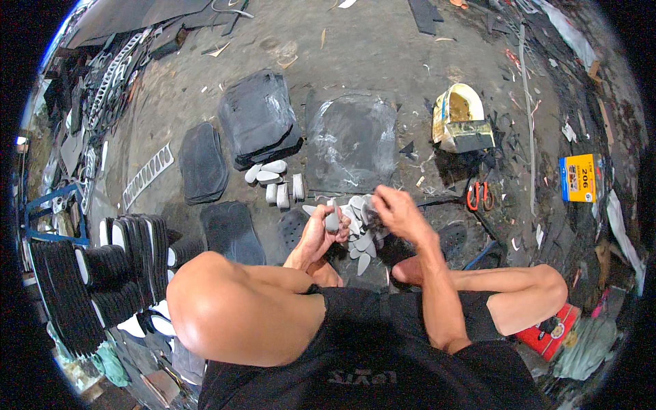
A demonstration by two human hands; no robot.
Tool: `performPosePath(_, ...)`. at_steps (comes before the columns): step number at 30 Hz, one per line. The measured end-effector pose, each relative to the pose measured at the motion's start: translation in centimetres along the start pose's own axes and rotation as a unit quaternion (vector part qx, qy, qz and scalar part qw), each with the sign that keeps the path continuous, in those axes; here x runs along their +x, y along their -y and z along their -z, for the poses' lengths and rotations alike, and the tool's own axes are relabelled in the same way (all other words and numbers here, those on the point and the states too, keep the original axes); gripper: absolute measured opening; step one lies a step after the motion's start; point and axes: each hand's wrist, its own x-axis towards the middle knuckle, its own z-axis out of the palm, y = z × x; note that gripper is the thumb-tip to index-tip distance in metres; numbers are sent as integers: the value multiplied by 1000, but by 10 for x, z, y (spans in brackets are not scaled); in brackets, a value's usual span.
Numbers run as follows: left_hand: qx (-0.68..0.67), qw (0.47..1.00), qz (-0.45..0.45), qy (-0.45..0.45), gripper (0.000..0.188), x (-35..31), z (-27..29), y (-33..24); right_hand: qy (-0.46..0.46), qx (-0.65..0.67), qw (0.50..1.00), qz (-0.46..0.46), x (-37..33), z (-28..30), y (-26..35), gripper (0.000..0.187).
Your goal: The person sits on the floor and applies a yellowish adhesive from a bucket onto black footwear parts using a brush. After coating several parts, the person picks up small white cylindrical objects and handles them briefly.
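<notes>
My left hand is closed around a small grey teardrop-shaped piece, held upright between thumb and fingers. To its right my right hand is raised with bent fingers, partly smeared by motion. A blurred greyish shape shows by its fingertips, and I cannot tell whether it is gripped. Below and between the hands lies a loose heap of light grey teardrop-shaped pieces. Farther off, several more of these pieces are stacked in small bundles beside a pile of dark sheets.
A dark flat sheet with white smears lies ahead. Right of it stand a cut-open tub of brownish stuff and orange-handled scissors. Black sole-shaped stacks fill the left. A yellow-and-blue box lies at far right.
</notes>
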Motion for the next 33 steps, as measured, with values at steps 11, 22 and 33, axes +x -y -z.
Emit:
performPosePath(11, 226, 961, -139, -75, 26, 1, -5, -7, -124, 327, 924, -152, 5, -19, -16, 28)
performPosePath(22, 314, 936, -84, -135, 22, 10, 3, 1, 141, -46, 987, -62, -13, -19, 7, 32)
performPosePath(33, 288, 949, -49, -118, 40, 11, -9, -3, -19, 73, 997, 12, -11, -30, 34, 32)
